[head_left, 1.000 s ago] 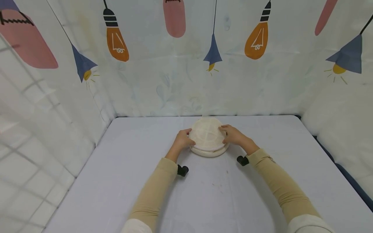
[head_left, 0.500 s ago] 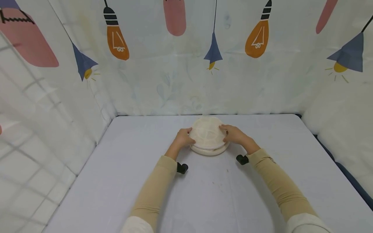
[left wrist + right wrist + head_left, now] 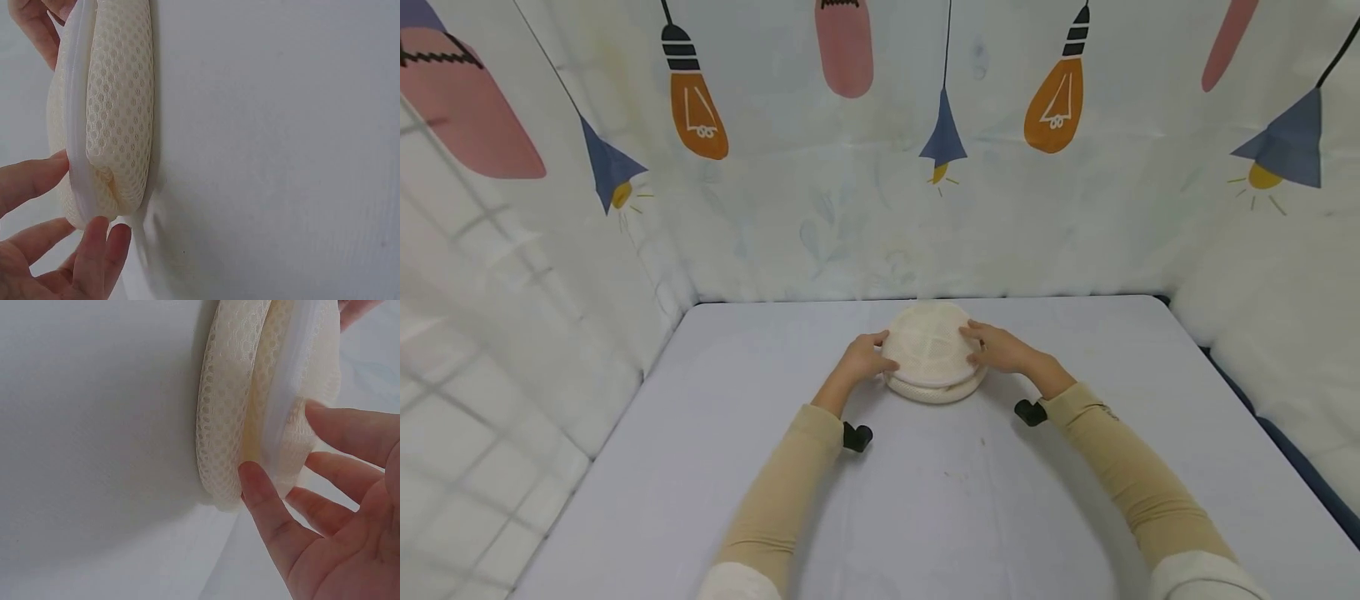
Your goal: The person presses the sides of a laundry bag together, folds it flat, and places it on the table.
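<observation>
A round, cream mesh laundry bag (image 3: 927,348) with a white band around its side sits near the table's far edge. Its upper part bulges in a low dome over a thicker mesh rim (image 3: 122,94). My left hand (image 3: 859,358) holds its left side, thumb against the white band and fingertips at the lower edge. From the right, my right hand (image 3: 1006,350) holds the opposite side. In the right wrist view, one fingertip (image 3: 253,475) presses at the gap between the rim and the band. The bag's far side is hidden.
The white-covered table (image 3: 925,500) stretches toward me, with a few small specks on it. A white fabric wall (image 3: 850,225) printed with lamps and bulbs stands right behind the far edge. A black wrist camera (image 3: 857,437) sticks out below the left sleeve, another (image 3: 1030,412) by the right.
Both hands stay at the bag's sides. My wrists have spread slightly outward, and the bag's top looks a little more domed. The head view has shifted slightly.
</observation>
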Available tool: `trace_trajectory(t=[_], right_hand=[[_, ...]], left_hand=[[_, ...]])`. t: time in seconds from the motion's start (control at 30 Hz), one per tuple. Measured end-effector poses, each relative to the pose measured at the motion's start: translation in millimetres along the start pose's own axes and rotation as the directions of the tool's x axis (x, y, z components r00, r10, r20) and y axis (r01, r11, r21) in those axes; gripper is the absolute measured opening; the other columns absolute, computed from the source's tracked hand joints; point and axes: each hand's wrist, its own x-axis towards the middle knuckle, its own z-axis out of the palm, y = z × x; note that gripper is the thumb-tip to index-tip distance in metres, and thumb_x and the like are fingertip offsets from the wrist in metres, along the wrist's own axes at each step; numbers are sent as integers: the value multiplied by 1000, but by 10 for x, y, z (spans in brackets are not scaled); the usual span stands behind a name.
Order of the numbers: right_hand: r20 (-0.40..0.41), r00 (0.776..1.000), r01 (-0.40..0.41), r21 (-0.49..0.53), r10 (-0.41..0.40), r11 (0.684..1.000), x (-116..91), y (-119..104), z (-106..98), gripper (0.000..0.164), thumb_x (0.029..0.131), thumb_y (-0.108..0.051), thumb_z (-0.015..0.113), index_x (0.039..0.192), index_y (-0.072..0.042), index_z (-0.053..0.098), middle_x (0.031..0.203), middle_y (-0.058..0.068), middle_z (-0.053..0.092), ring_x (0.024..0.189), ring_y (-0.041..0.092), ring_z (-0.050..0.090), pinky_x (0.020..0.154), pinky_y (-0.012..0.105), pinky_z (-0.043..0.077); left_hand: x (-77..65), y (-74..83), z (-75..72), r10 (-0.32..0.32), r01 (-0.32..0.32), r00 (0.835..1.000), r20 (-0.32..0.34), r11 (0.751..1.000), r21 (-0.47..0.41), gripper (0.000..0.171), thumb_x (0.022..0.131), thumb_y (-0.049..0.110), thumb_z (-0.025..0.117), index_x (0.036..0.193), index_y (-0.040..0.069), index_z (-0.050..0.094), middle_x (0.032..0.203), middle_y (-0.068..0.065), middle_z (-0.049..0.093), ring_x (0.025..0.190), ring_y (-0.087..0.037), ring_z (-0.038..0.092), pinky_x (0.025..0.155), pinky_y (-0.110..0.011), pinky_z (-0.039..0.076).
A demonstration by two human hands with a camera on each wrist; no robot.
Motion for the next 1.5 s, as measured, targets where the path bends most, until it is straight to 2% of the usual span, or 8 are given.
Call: trace_trajectory(t=[0.3, 0.5, 0.7, 0.83, 0.97, 1.07, 1.2, 1.5], right_hand=[[-5, 1000, 21, -54, -21, 998, -22, 1, 16, 62, 106, -15, 57, 154, 12, 30, 163, 34, 17, 150, 50, 15, 121, 59, 18], [-21, 1000, 21, -62, -22, 998, 12, -8, 54, 67, 108, -25, 55, 158, 9, 24, 165, 32, 11, 151, 52, 9, 121, 61, 14], [-42, 998, 38, -81, -42, 996, 109, -30, 144, 73, 109, -30, 52, 159, 10, 16, 166, 31, 1, 148, 57, -4, 120, 66, 6], [-58, 996, 59, -151, -68, 987, 169, -38, 215, 75, 109, -31, 51, 158, 12, 15, 165, 32, 2, 148, 58, -2, 120, 65, 7], [-69, 993, 82, -193, -97, 978, 193, -51, 259, 77, 108, -30, 54, 157, 13, 14, 165, 33, 2, 148, 59, -1, 120, 66, 8], [-63, 993, 88, -219, -104, 972, 198, -61, 279, 80, 108, -33, 55, 157, 14, 12, 164, 34, 1, 148, 59, -2, 119, 67, 9], [-34, 994, 91, -246, -102, 965, 195, -79, 289, 88, 106, -37, 57, 158, 14, 7, 164, 34, -3, 148, 58, -5, 119, 67, 8], [47, 990, 141, -324, -133, 936, 171, -116, 286, 94, 105, -43, 58, 160, 9, 2, 167, 27, -9, 151, 48, -13, 120, 65, 5]], left_hand=[[7, -22, 3, 80, -82, 996, 33, 992, 96, 72, 96, 19, 73, 156, 0, 39, 158, -23, 39, 148, -39, 33, 120, -49, 28], [30, -10, -50, 142, -146, 989, 37, 969, 197, 69, 101, 24, 67, 157, 0, 36, 158, -25, 36, 147, -41, 33, 120, -51, 27], [109, -3, -52, 223, -231, 973, 62, 917, 324, 64, 107, 28, 55, 160, 1, 31, 163, -22, 29, 148, -41, 31, 121, -50, 27], [135, -15, -6, 240, -257, 966, 91, 888, 381, 64, 109, 31, 51, 162, 5, 27, 167, -18, 23, 150, -39, 26, 121, -52, 27], [128, -10, 21, 253, -278, 960, 116, 858, 431, 67, 110, 36, 49, 164, 8, 21, 169, -15, 17, 153, -36, 20, 118, -60, 27], [120, 9, 22, 259, -305, 952, 161, 829, 469, 74, 108, 43, 51, 165, 9, 18, 171, -14, 11, 155, -37, 14, 115, -67, 27], [127, 17, 18, 261, -339, 940, 222, 793, 505, 86, 103, 52, 56, 165, 9, 14, 171, -13, 6, 155, -39, 7, 115, -69, 24], [162, 50, 55, 293, -406, 913, 285, 733, 545, 102, 95, 58, 64, 165, 8, 11, 171, -14, 1, 155, -39, 1, 116, -68, 22]])
